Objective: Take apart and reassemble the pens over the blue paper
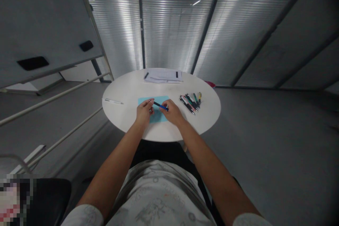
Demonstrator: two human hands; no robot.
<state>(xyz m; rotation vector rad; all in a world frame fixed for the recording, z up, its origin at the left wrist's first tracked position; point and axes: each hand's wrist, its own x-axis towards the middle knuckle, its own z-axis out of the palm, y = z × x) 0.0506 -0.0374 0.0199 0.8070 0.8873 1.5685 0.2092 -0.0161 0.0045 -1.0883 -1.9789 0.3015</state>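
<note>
Between my two hands is a blue and black pen (pixel 160 105), held slanting over a light blue sheet (pixel 158 117) on the white round table. My left hand (pixel 144 111) pinches its upper left end. The fingers of my right hand (pixel 172 111) close around its blue lower right end. To the right of my right hand lies a pile of several pens (pixel 189 102) in black, red, green and yellow. A white pen (pixel 113 101) lies alone on the table's left side.
A stack of papers (pixel 162 76) with a dark pen on it lies at the far edge of the white table (pixel 127 120). On the left stands a whiteboard frame (pixel 60 96) with rails. Behind the table are glass panels with blinds (pixel 169 24). A black chair (pixel 53 197) is at lower left.
</note>
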